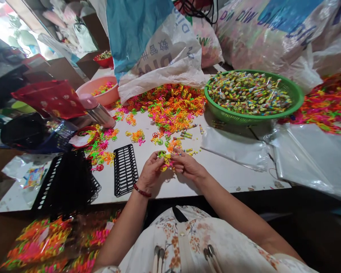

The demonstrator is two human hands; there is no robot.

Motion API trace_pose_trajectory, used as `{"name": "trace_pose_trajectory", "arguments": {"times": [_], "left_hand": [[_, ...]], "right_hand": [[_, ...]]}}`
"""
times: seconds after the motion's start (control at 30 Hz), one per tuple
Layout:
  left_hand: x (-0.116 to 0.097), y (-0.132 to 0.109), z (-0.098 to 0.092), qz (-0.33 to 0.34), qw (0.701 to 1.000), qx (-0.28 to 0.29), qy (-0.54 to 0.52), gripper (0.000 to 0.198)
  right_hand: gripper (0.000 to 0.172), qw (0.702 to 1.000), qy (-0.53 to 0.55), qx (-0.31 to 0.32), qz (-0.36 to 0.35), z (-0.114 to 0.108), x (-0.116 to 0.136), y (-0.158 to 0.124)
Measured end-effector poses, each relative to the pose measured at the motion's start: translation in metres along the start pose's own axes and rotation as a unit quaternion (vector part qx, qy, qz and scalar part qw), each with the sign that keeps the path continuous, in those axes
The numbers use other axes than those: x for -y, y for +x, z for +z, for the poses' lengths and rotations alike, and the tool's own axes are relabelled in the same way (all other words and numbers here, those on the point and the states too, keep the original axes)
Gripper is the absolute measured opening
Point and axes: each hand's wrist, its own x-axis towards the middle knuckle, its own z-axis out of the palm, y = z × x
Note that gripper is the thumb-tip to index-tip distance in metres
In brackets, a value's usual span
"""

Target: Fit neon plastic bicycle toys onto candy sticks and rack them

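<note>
My left hand is closed, with thumb and fingers pinching a small plastic toy piece that has a green wheel and yellow parts. Just to the right, my right hand closes its fingertips on the same piece from the other side. Pink and yellow plastic bits show between and below the fingers; how they join is too small to tell. Beyond my hands lies a big heap of orange, pink and green plastic pieces. Several small striped candy-like tubes lie close past my fingers.
Left of my hands lies a black plastic rack, beside a stack of black racks. A green basket full of wrapped tubes stands back right, near clear plastic bags. A steel bottle and pink bowl stand back left.
</note>
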Motion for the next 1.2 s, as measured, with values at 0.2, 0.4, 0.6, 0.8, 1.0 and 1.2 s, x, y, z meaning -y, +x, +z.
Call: {"name": "trace_pose_trajectory", "arguments": {"times": [0.2, 0.4, 0.6, 0.8, 1.0, 1.2], "left_hand": [[0.006, -0.001, -0.003, 0.016, 0.994, -0.048, 0.101, 0.034], [-0.004, -0.006, -0.004, -0.009, 0.995, -0.015, 0.103, 0.042], [-0.004, -0.006, -0.013, 0.123, 0.931, 0.019, 0.343, 0.033], [0.004, -0.004, -0.010, 0.090, 0.976, -0.090, 0.178, 0.028], [-0.001, -0.006, -0.003, -0.046, 0.989, -0.133, -0.045, 0.032], [0.014, -0.007, 0.018, 0.023, 0.989, -0.134, -0.060, 0.036]], "right_hand": [[0.039, 0.997, 0.000, -0.038, -0.074, -0.001, -0.002, 0.001], [0.042, 1.000, -0.016, -0.013, -0.017, -0.006, -0.001, -0.004], [0.040, 0.999, 0.018, 0.008, 0.042, -0.009, 0.001, -0.010], [0.032, 0.991, -0.082, -0.082, -0.059, -0.027, 0.029, -0.008], [0.039, 0.808, -0.448, -0.289, -0.251, -0.044, 0.049, -0.019], [0.040, 0.917, -0.365, -0.081, -0.136, -0.003, -0.016, -0.026]]}}
